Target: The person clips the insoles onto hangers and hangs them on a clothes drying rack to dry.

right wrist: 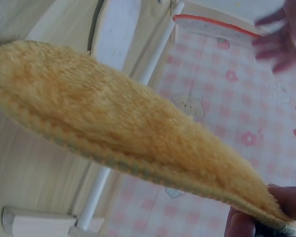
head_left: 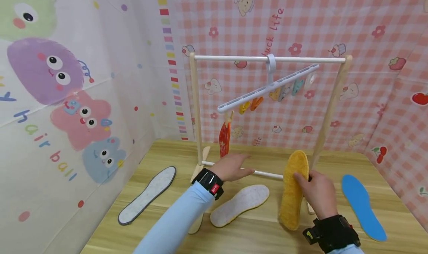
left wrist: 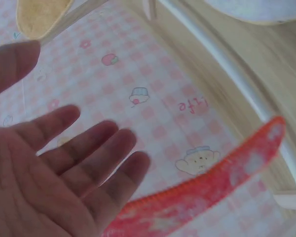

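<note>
My right hand (head_left: 319, 194) pinches a fuzzy yellow-brown insole (head_left: 292, 190) by its edge, thumb on the plush face, lifted upright near the rack's right post. In the right wrist view the plush insole (right wrist: 118, 118) stretches across the picture with its stitched rim showing. My left hand (head_left: 230, 167) holds nothing; its fingers are spread and loosely bent in the left wrist view. Just behind it, a red insole (head_left: 224, 138) with an orange edge dangles from a clip at the low end of the grey hanger (head_left: 267, 88). The hanger hooks over the white top bar and tilts.
Several coloured clips (head_left: 256, 103) line the hanger. On the wooden table lie a grey-edged white insole (head_left: 147, 196) at left, a pale grey insole (head_left: 240, 205) in front and a blue insole (head_left: 362, 205) at right. The rack's lower bar (head_left: 267, 174) runs behind the hands.
</note>
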`<state>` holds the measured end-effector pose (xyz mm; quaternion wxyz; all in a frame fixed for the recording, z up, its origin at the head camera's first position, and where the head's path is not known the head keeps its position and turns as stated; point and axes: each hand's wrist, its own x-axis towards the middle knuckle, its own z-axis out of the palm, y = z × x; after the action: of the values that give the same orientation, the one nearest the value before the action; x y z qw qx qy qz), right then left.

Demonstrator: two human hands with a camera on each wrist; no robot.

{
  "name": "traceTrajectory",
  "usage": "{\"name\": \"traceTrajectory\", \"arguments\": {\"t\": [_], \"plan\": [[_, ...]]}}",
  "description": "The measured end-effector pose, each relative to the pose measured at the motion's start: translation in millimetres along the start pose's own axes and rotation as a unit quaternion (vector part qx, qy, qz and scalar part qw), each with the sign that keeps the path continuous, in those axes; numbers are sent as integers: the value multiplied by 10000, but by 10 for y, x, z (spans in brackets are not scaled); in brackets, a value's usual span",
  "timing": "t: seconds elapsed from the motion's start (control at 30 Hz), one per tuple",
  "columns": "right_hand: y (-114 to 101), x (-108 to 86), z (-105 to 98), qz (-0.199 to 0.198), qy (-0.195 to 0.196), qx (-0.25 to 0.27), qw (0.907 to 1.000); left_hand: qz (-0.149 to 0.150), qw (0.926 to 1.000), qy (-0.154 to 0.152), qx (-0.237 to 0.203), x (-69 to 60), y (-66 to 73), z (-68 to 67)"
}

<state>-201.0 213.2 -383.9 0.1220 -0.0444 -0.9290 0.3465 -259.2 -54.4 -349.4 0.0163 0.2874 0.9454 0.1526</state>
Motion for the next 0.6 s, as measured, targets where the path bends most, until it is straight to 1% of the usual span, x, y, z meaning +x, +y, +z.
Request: {"name": "traceTrajectory", "arguments": {"t": [0.13,0.2,0.27,0.33,0.4,0.5,0.6], "plan": [[-75,-33,74,25,54,-2,10000,29,9978,580,-327,157,40,-86],[-110,-43,108,17,86,-5,10000,47,9941,948,-525,252,67,-139],[-137,-52,137,17,102,40,9999,35,9882,1343,-740,356,92,-196],[-160,-56,159,-13,100,63,9999,-115,9807,1713,-935,451,111,-251],[-180,-59,181,-34,68,67,9999,-310,9717,2032,-1163,530,118,-301],[-204,-57,205,-68,30,59,10000,-618,9569,2358,-1579,610,118,-381],[-228,-59,216,-56,65,58,9999,-851,9412,2617,-1960,671,109,-464]]}}
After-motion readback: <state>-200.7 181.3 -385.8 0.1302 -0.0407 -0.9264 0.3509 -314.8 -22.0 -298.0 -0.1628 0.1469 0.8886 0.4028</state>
